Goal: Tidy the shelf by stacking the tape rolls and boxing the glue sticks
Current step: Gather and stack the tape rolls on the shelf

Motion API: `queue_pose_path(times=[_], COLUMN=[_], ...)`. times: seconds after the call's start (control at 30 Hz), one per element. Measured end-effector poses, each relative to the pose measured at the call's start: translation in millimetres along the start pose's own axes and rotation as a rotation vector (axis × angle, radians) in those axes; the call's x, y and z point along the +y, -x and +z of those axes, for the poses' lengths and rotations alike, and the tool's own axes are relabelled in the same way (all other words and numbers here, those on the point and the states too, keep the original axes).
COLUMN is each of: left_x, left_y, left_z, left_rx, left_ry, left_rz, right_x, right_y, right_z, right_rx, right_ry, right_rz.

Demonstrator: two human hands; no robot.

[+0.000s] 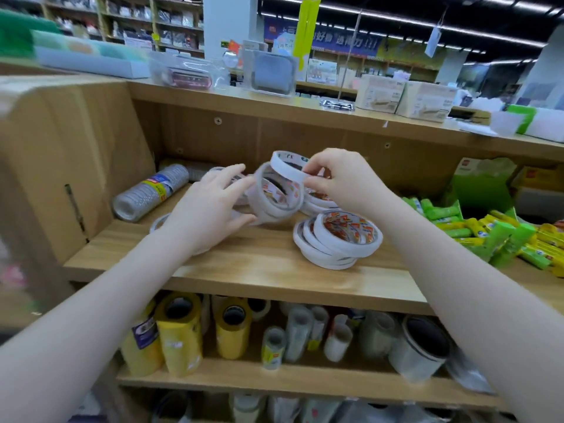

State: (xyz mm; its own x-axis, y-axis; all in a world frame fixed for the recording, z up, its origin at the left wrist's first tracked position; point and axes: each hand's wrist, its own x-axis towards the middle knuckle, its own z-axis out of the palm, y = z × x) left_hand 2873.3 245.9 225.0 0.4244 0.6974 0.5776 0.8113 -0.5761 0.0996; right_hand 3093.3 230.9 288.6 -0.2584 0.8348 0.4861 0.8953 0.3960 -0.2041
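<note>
- A thin white tape roll (288,167) is pinched upright by the right hand (341,178), above the wooden shelf (259,264).
- The left hand (210,206) grips several tilted tape rolls (276,193) just beside it.
- A leaning stack of rolls (337,239) rests on the shelf near the right forearm.
- Green and yellow glue sticks (500,236) lie heaped at the right, loose.

It was a stationery shop: wooden shelves (274,270) held packaged tape rolls (337,239) and glue sticks (488,233), with further stocked aisles (152,22) behind.
</note>
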Motion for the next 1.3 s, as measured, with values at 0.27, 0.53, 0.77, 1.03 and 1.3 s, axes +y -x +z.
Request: queue_pose_path(times=[0.27,0.53,0.77,1.03,1.3], left_x=[-37,-14,-9,-9,18], left_y=[68,56,43,38,32], left_z=[-5,8,8,12,15], left_rx=[-0.258,-0.121,-0.171,-0.269,0.011], left_ry=[0.176,0.388,0.353,0.376,0.109], left_rz=[-0.452,-0.319,-0.188,-0.287,0.015], right_x=[-33,-38,-57,-33,32], right_y=[-34,5,27,55,111], right_z=[42,38,63,35,21], right_rx=[-0.150,-0.257,-0.278,0.004,-0.131], right_ry=[0.108,0.066,0.449,0.075,0.123], right_rz=[-0.006,-0.044,-0.295,-0.144,0.014])
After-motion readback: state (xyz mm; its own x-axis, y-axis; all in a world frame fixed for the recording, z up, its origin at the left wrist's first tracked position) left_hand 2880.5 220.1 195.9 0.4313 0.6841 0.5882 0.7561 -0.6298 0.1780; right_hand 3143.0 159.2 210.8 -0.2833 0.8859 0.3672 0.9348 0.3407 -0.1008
